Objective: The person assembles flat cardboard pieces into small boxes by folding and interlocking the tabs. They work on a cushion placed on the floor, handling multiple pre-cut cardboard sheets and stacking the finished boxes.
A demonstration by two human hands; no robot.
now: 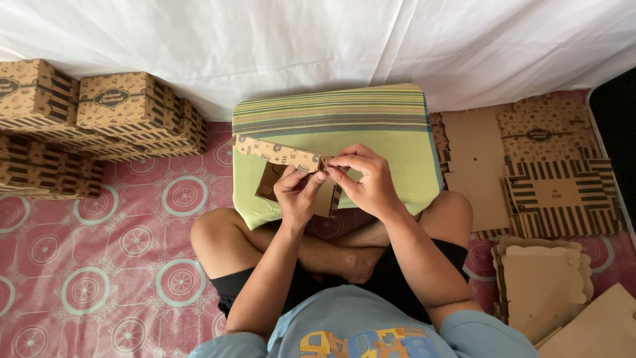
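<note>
Both hands, left hand (296,192) and right hand (368,180), pinch a half-folded printed cardboard box (291,174) over the striped green cushion (338,122), their fingers hiding its near edge. Finished boxes (99,113) stack at left, flat blanks (530,172) crowd the right, and patterned floor (99,265) lies open between.

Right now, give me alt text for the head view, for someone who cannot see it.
Both hands, left hand and right hand, fold a brown printed cardboard box over a striped green cushion. Finished boxes stack left; flat blanks lie right.
</note>
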